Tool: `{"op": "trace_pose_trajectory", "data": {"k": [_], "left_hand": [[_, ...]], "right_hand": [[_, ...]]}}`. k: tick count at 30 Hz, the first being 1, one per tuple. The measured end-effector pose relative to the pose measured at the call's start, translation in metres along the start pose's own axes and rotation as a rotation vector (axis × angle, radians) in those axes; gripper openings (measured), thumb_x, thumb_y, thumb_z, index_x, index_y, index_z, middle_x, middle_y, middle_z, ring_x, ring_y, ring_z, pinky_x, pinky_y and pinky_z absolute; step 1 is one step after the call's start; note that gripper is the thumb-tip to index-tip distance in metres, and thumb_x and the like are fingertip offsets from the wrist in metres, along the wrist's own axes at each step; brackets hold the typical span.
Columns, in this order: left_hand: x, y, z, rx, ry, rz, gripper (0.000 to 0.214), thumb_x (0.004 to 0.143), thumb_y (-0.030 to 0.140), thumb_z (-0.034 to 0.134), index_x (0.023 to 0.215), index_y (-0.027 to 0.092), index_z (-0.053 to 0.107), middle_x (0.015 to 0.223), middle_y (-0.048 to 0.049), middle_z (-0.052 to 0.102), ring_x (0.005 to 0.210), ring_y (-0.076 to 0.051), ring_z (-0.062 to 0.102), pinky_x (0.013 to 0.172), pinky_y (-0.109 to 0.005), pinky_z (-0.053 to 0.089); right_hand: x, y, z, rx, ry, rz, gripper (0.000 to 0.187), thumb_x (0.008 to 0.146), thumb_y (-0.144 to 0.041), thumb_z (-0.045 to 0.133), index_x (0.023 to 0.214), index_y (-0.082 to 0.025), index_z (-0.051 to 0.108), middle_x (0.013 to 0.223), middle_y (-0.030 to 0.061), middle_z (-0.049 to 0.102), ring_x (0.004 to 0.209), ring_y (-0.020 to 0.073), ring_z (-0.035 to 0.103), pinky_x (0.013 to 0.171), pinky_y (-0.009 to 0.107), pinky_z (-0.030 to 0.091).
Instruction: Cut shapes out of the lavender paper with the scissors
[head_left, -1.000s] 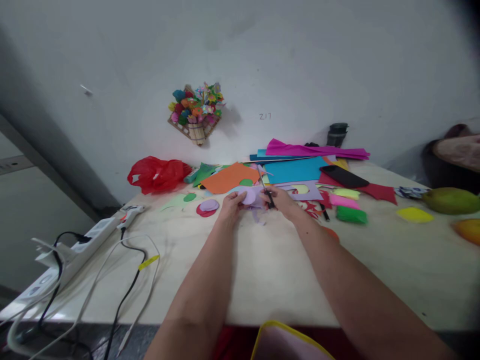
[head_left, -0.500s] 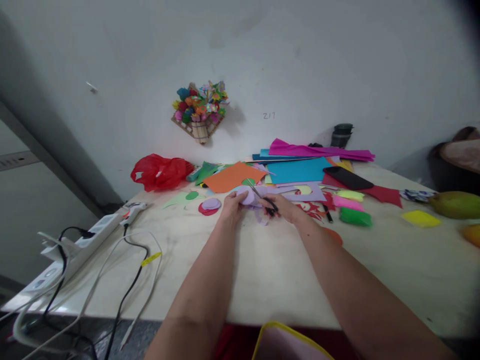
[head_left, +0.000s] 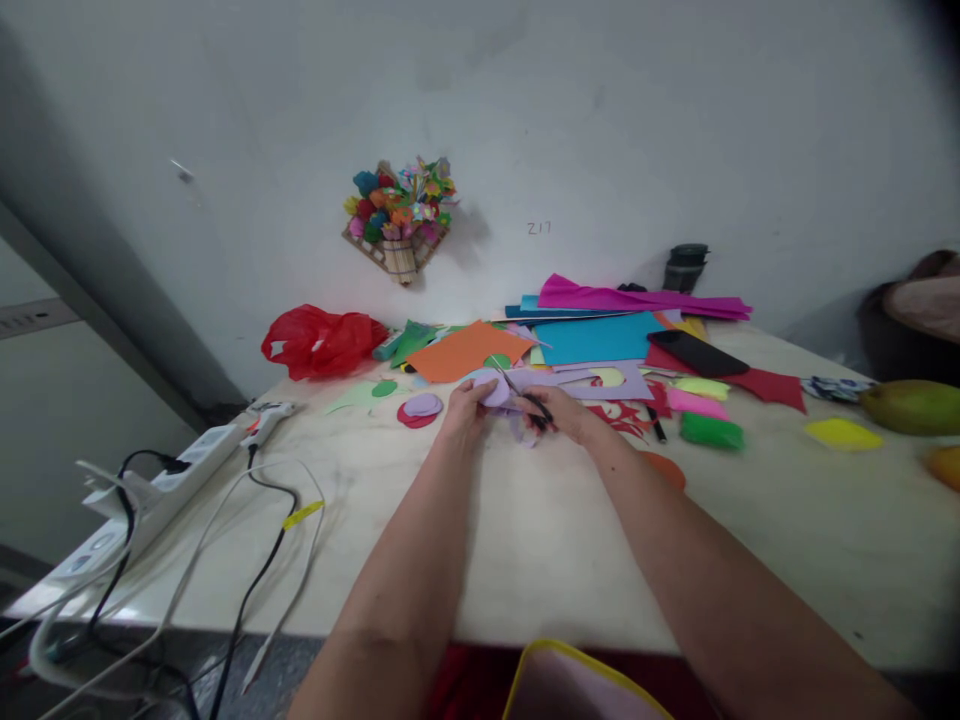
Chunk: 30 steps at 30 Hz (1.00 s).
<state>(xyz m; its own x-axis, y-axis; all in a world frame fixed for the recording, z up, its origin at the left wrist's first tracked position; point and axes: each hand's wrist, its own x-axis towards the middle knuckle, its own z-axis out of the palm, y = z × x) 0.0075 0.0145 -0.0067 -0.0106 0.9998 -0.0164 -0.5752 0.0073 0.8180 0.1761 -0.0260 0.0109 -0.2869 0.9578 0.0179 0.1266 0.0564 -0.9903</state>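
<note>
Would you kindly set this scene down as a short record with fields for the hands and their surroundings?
Left hand: holding a rounded lilac piece
Right hand: holding black-handled scissors
Left of hands: lilac discs overlapping a red disc
Right of hands: green packet, pink packet
Beyond hands: orange sheet, blue sheet
On wall: flower decoration
</note>
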Motion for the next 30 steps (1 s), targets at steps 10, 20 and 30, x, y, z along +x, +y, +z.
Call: {"op": "trace_pose_trajectory", "data": {"k": [10, 20, 30], "left_hand": [[-0.0021, 0.0025, 0.0008, 0.033, -0.016, -0.013, 0.030, 0.062, 0.006, 0.083, 0.088, 0.013, 0.069, 0.078, -0.0059, 0.075, 0.074, -0.019, 0.073, 0.074, -0.029, 0.059], [-0.0006, 0.0027, -0.0014, 0.027, -0.042, -0.012, 0.027, 0.060, 0.004, 0.085, 0.081, 0.011, 0.069, 0.075, -0.0061, 0.074, 0.067, -0.016, 0.069, 0.070, -0.026, 0.057], [-0.0013, 0.0026, -0.0001, 0.040, -0.029, -0.002, 0.024, 0.057, 0.005, 0.085, 0.073, 0.011, 0.069, 0.072, -0.0047, 0.073, 0.063, -0.013, 0.066, 0.065, -0.023, 0.054]], "right_hand": [[0.0015, 0.0003, -0.0003, 0.006, 0.018, 0.013, 0.015, 0.074, -0.027, 0.069, 0.069, -0.018, 0.058, 0.049, -0.0023, 0.059, 0.037, 0.0080, 0.050, 0.032, 0.017, 0.027], [-0.0012, -0.0036, 0.0005, 0.018, 0.026, 0.026, 0.009, 0.074, -0.020, 0.061, 0.067, -0.019, 0.055, 0.048, -0.0026, 0.057, 0.037, 0.0087, 0.048, 0.034, 0.018, 0.031], [0.0000, -0.0038, 0.0000, -0.014, 0.015, 0.032, 0.010, 0.073, -0.022, 0.064, 0.068, -0.018, 0.056, 0.048, -0.0034, 0.056, 0.038, 0.0079, 0.046, 0.035, 0.017, 0.031]]}}
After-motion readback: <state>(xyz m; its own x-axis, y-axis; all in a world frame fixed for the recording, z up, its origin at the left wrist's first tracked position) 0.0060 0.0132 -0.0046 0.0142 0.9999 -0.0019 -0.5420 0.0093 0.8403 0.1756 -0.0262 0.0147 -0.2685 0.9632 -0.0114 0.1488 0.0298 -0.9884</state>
